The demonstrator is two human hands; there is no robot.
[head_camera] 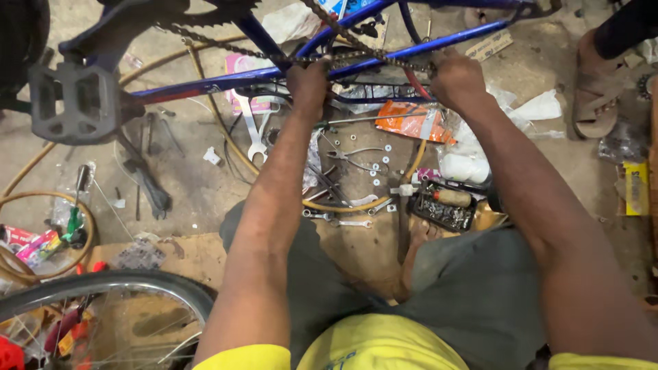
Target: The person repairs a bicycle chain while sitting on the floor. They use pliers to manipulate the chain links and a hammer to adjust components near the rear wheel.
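A blue bicycle frame [205, 85] lies upside down across the top of the head view, its chain [370, 53] running along the stay. My left hand [308, 85] is closed on the chain and stay near the middle of the frame. My right hand [458, 79] grips the chain further right, close to the rear end of the frame. A grey pedal [72, 103] sticks out at the left. Both forearms reach forward over my knees.
Wrenches [253, 133], pliers [353, 156], washers and a black tray of small parts [442, 209] lie on the concrete floor below the frame. A wheel [103, 294] lies at the lower left. Another person's sandalled foot [596, 89] stands at the upper right. Orange and white plastic bags sit beside the tools.
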